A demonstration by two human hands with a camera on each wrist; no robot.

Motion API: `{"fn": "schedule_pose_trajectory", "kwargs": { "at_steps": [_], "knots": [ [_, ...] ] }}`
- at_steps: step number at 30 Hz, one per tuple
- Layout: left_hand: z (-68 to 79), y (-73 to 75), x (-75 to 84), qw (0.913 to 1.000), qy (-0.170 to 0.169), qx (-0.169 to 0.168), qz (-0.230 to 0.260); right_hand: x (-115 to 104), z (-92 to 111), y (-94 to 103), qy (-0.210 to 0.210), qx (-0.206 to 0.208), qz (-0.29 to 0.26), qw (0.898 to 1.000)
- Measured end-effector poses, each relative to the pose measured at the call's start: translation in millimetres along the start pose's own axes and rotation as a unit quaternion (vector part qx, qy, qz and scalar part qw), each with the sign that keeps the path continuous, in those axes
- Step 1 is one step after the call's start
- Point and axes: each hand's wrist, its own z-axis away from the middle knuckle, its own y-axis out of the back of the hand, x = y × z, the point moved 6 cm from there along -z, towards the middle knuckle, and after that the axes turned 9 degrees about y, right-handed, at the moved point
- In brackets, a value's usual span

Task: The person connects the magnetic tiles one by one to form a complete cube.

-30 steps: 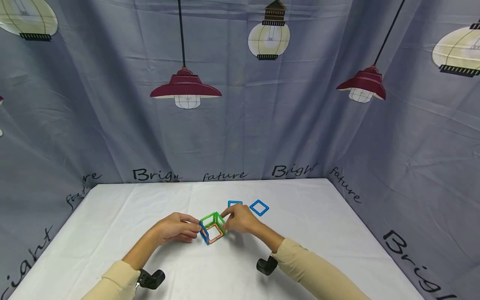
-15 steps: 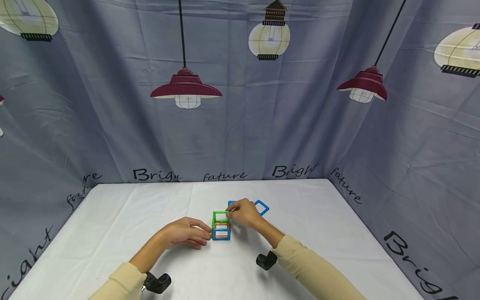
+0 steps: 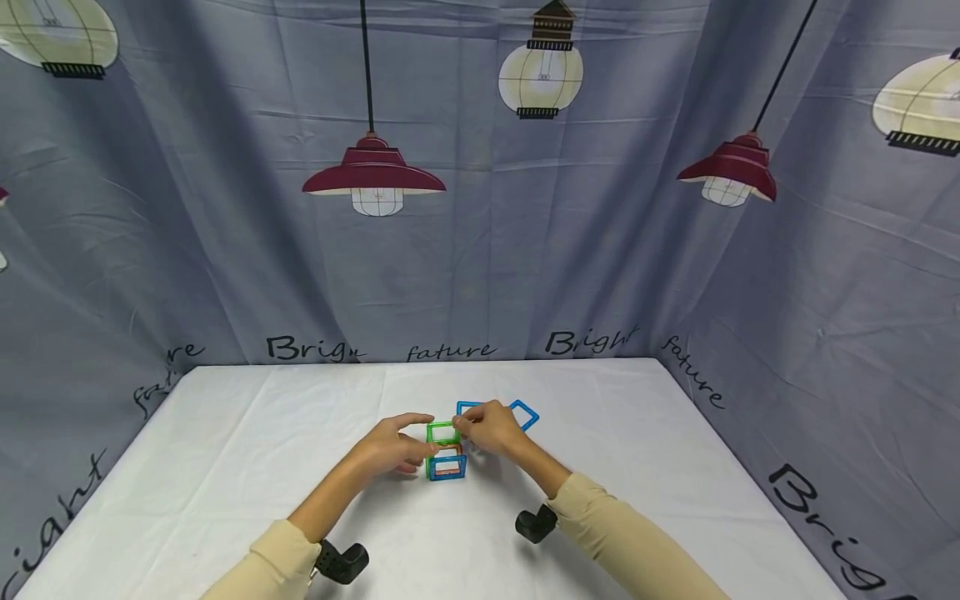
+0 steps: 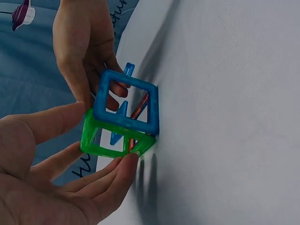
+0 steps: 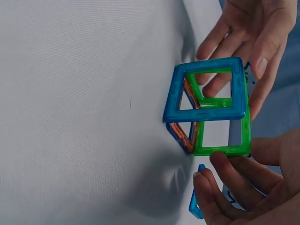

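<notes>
A small box of square magnetic tiles stands on the white table, its top uncovered. A blue tile (image 5: 206, 114) forms the side nearest the person, and an orange tile (image 5: 183, 136) lies at the bottom. Green tiles make up the left and far sides. My right hand (image 3: 491, 427) pinches the far green tile (image 5: 222, 151) near its right corner with thumb and forefinger. Around the left side, my left hand (image 3: 390, 446) spreads its fingers, with fingertips right at the left green tile (image 4: 86, 136) and the forefinger reaching toward the far top edge.
Two loose blue tiles lie beyond the box: one tile (image 3: 470, 404) partly behind the right hand, another tile (image 3: 528, 408) to its right. Black wrist cameras hang under both sleeves. A grey printed curtain (image 3: 480, 275) surrounds the white table (image 3: 637, 500).
The box has turned so its blue tile faces the person, and it sits slightly farther right. My left hand has moved right and farther over the box; my right hand has shifted slightly away from the person.
</notes>
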Motion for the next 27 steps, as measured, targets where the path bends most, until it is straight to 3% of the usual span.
{"fn": "schedule_pose_trajectory", "kwargs": {
  "at_steps": [10, 16, 20, 27],
  "knots": [
    [-1.9, -7.0, -4.0, 0.9974, -0.015, -0.022, 0.068, 3.8, 3.7, -1.4, -0.016, 0.0, -0.002, 1.0],
    [-3.6, -8.1, -9.1, 0.9969, -0.01, -0.029, 0.072, -4.8, 14.5, 0.2, -0.024, -0.069, 0.029, 0.997],
    [-4.9, -8.5, -11.4, 0.9971, 0.002, -0.027, 0.071, -9.9, 22.6, -1.9, -0.013, -0.114, 0.011, 0.993],
    [-3.7, -7.4, -10.2, 0.9965, 0.002, -0.041, 0.073, -12.0, 28.4, -1.1, 0.022, -0.103, -0.014, 0.994]
  ]
}}
